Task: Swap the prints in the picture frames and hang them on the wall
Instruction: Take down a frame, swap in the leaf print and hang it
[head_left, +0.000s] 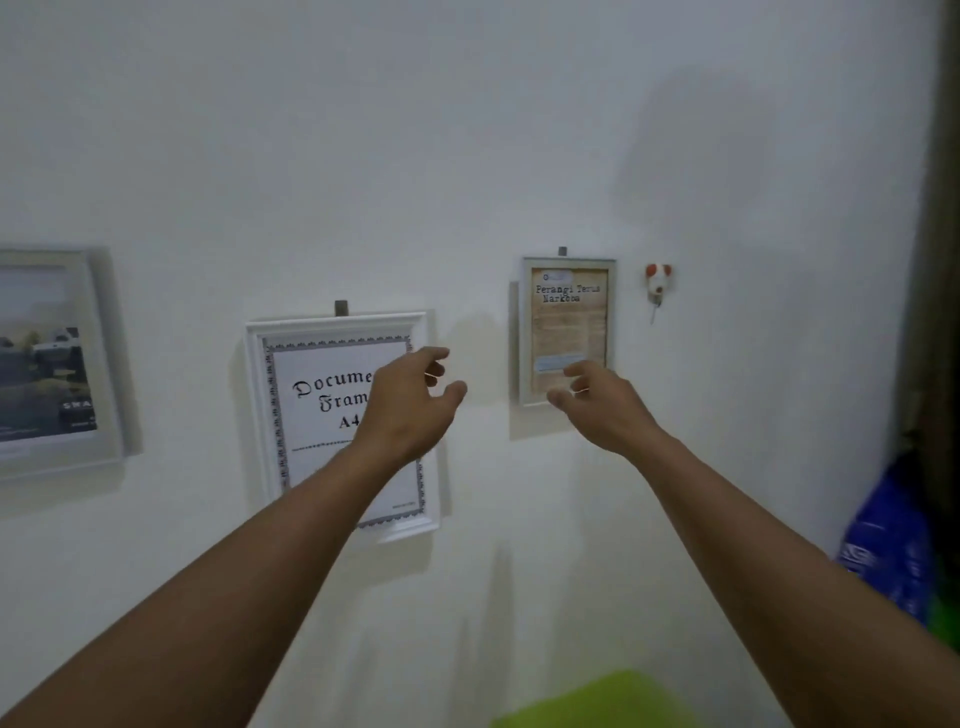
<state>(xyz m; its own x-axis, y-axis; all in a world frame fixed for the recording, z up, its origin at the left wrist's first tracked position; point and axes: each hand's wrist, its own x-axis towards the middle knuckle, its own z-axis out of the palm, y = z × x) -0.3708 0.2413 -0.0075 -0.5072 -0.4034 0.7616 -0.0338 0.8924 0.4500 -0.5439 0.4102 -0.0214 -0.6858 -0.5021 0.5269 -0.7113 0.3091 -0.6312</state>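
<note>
**Green thing** (597, 699): nearest to us, at the bottom edge. A blurred yellow-green shape; we cannot tell what it is.

**Blue bag** (883, 551): low at the right edge. Blue plastic with white lettering, and a patch of green below it.

**Left hand** (410, 405): bare arm stretched forward. The fingers are loosely curled with the thumb apart from them, and they hold nothing. It sits in front of the right half of the white frame. We cannot tell whether it touches it.

**Right hand** (602, 405): bare arm stretched forward. The fingers are loosely bent with nothing in them. The fingertips overlap the lower part of the small frame; we cannot tell whether they touch it.

**White frame** (257, 415): hangs mid-wall from a grey tab (341, 307), slightly tilted.

**A4 print** (322, 395): inside the white frame. White sheet with an ornamental border. We read "Docume", "Fram" and "A4"; the rest is behind the left hand.

**Small frame** (525, 332): pale rim. It hangs to the right of the white frame and higher, with bare wall between them.

**Brown print** (569, 327): inside the small frame, headed "Perangi Terus Narkoba".

**Hook** (658, 280): just right of the small frame. A white and orange animal head with something thin hanging under it.

**Grey frame** (104, 374): at the left edge and cut off. It holds a blurred picture of vehicles.

**Wall** (467, 156): white, and it carries all three frames.
</note>
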